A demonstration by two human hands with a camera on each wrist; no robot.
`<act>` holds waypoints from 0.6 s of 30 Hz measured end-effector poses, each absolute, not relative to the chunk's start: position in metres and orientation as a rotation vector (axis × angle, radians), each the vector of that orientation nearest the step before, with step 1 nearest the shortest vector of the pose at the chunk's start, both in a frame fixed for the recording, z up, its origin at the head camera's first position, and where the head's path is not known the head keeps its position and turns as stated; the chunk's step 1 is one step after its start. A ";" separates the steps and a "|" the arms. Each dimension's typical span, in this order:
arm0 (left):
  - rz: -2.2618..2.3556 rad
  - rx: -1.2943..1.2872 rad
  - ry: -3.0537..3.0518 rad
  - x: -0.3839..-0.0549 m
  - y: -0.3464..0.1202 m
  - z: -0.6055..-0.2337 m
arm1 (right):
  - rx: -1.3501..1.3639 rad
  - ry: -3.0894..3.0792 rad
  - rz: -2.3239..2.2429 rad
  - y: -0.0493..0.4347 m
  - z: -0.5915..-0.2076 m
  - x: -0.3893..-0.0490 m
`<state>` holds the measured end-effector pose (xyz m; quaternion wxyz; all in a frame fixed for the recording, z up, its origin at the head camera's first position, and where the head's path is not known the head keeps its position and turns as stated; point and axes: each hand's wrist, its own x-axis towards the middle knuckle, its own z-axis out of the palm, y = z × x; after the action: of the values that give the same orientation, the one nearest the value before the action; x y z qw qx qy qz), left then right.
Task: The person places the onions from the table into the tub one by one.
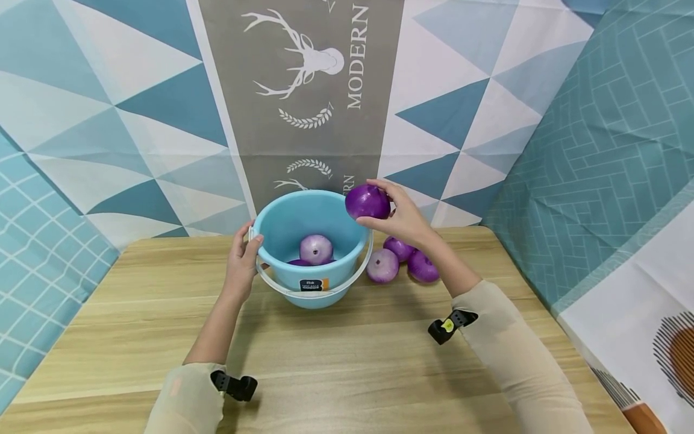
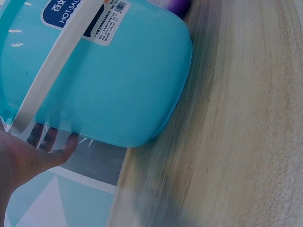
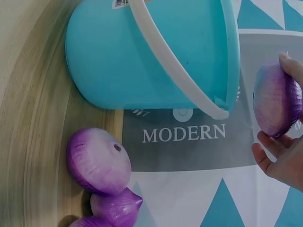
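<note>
A light blue bucket point(image 1: 287, 220) stands upright on the table, its white handle point(image 1: 364, 265) hanging down in front. My left hand point(image 1: 241, 265) grips its left rim, thumb over the edge and fingers along the outside, as the left wrist view point(image 2: 28, 158) also shows. A purple onion point(image 1: 364, 203) is held between the thumb and fingers of my right hand point(image 1: 403, 218), at the height of the bucket's right rim. Inside the bucket lie a pale purple onion point(image 1: 316, 248) and a darker one point(image 1: 299, 262), mostly hidden.
Right of the bucket, three onions sit together on the wood-grain table point(image 1: 336, 361): a pale one point(image 1: 382, 266), a darker one point(image 1: 398, 246) behind, and another point(image 1: 422, 267) beside the right forearm. A patterned cloth backdrop point(image 1: 444, 108) rises behind the table.
</note>
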<state>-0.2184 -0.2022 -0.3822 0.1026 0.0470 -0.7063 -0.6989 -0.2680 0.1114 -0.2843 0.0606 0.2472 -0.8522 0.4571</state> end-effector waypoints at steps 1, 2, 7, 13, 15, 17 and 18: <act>-2.065 0.139 -2.083 -0.219 -0.202 -0.382 | 0.752 -2.576 1.386 0.110 -0.285 -0.268; -2.064 0.140 -2.083 -0.219 -0.203 -0.383 | 0.758 -2.574 1.388 0.109 -0.285 -0.268; -2.059 0.144 -2.081 -0.220 -0.202 -0.383 | 0.772 -2.575 1.395 0.103 -0.285 -0.269; -2.061 0.148 -2.073 -0.219 -0.202 -0.382 | 0.797 -2.563 1.396 0.094 -0.282 -0.269; -2.061 0.147 -2.072 -0.220 -0.203 -0.383 | 0.804 -2.564 1.391 0.091 -0.282 -0.268; -2.063 0.145 -2.072 -0.220 -0.202 -0.383 | 0.808 -2.567 1.387 0.088 -0.282 -0.268; -2.063 0.146 -2.072 -0.220 -0.203 -0.383 | 0.807 -2.569 1.386 0.087 -0.282 -0.268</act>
<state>-0.2199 -0.2025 -0.3833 0.1069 0.0495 -0.7036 -0.7008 -0.2680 0.0873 -0.2819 0.0565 0.2660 -0.8469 0.4570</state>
